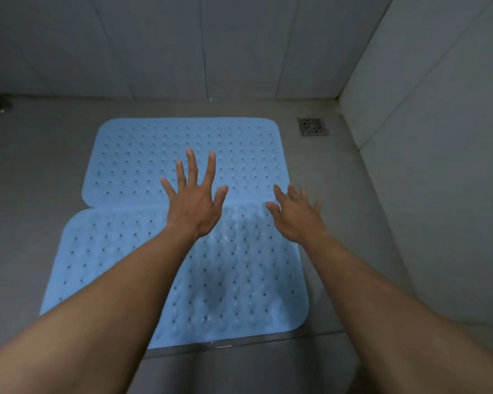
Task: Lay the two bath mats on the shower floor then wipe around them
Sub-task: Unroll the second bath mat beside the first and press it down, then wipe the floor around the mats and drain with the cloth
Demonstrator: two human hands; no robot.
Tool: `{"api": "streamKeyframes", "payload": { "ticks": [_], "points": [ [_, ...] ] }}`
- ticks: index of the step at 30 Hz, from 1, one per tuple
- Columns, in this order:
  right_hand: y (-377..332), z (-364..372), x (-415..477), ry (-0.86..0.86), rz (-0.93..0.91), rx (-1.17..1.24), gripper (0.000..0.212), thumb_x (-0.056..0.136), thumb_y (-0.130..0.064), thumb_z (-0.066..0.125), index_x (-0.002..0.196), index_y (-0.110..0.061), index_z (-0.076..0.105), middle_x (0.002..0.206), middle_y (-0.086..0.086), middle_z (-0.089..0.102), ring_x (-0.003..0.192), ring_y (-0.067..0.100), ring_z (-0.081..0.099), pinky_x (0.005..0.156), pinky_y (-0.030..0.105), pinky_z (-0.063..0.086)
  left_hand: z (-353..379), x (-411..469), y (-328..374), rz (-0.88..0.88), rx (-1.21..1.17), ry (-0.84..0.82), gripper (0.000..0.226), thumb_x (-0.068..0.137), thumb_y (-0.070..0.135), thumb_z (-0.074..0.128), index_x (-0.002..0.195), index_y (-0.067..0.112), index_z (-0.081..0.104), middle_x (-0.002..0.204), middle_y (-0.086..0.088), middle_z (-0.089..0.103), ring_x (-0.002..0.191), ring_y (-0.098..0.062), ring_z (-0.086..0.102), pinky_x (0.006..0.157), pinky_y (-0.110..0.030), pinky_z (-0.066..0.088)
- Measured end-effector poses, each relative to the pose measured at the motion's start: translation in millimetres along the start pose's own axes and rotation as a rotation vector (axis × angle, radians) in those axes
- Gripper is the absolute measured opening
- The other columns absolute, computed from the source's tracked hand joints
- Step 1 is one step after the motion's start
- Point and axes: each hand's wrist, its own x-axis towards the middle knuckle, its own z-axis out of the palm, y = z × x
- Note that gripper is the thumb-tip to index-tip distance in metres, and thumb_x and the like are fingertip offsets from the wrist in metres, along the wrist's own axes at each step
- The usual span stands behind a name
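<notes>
Left hand (pixel 195 206), right hand (pixel 296 218) over mats (pixel 239 280)

View: one, head-worn, wide-angle; station: above the near edge of the shower floor (pixel 34 172); facing: forward and steeply down, toward the far wall (pixel 154 44) and the right wall (pixel 427 109) where they meet; range: close, left hand (pixel 195 203) and right hand (pixel 296 214) mid-frame, forearms (pixel 125 294) running up from the bottom corners; field: far mat (pixel 143 155) and near mat (pixel 239 280) central, drain (pixel 313 126) upper right.
</notes>
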Motion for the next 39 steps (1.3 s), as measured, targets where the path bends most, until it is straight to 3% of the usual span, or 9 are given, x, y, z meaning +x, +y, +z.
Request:
{"api": "streamKeyframes", "payload": {
  "ticks": [9,18,24,30,34,39],
  "points": [
    [-31.6,-268.4,-37.3,0.068,0.029,0.019,0.067,0.101,-0.053,0.030,0.158,-0.029,0.004,0.165,0.009,0.014,0.152,0.031,0.003,0.113,0.071,0.003,-255.7,60.6,109.3,0.093,-0.032,-0.064,0.067,0.100,0.062,0.017,0.153,0.041,-0.020,0.161,-0.006,-0.030,0.151,-0.036,-0.012,0.116,-0.068,0.001],
    [-39.8,-548.4,-81.9,0.193,0.060,0.070,0.069,0.100,-0.054,0.034,0.158,-0.025,0.009,0.164,0.014,0.013,0.152,0.029,0.009,0.116,0.064,0.015,-505.2,100.4,233.0,0.169,0.017,-0.104,0.064,0.102,0.054,0.021,0.155,0.039,-0.012,0.164,-0.008,-0.020,0.152,-0.036,-0.008,0.116,-0.068,0.003],
    [-42.6,-699.0,-92.9,0.337,0.101,0.089,0.068,0.101,-0.053,0.035,0.158,-0.023,0.014,0.163,0.015,0.018,0.150,0.029,0.017,0.117,0.056,0.023,-633.0,152.5,284.2,0.262,0.063,-0.063,0.063,0.101,0.059,0.016,0.158,0.034,0.005,0.166,-0.010,-0.005,0.152,-0.032,-0.012,0.118,-0.064,-0.002],
    [-43.4,-822.2,-95.7,0.524,0.164,0.079,0.066,0.101,-0.052,0.036,0.157,-0.022,0.018,0.159,0.014,0.027,0.145,0.031,0.030,0.113,0.049,0.033,-732.7,228.2,334.6,0.414,0.035,0.017,0.063,0.101,0.058,0.017,0.158,0.032,0.011,0.166,-0.010,0.003,0.152,-0.033,-0.011,0.119,-0.062,-0.001],
    [-36.3,-888.4,-105.8,0.657,0.245,0.081,0.062,0.102,-0.049,0.037,0.155,-0.019,0.023,0.154,0.011,0.034,0.135,0.031,0.040,0.105,0.043,0.041,-788.8,276.8,377.0,0.565,-0.006,0.060,0.062,0.102,0.057,0.021,0.158,0.031,0.015,0.165,-0.009,0.017,0.153,-0.033,0.000,0.120,-0.061,0.006],
    [-15.4,-952.5,-122.5,0.772,0.371,0.073,0.063,0.102,-0.047,0.038,0.156,-0.020,0.021,0.156,0.008,0.031,0.135,0.028,0.039,0.102,0.042,0.041,-838.3,312.3,444.9,0.751,-0.136,0.079,0.060,0.102,0.052,0.029,0.155,0.025,0.027,0.154,-0.010,0.039,0.144,-0.031,0.032,0.114,-0.058,0.029]
  ]
}}
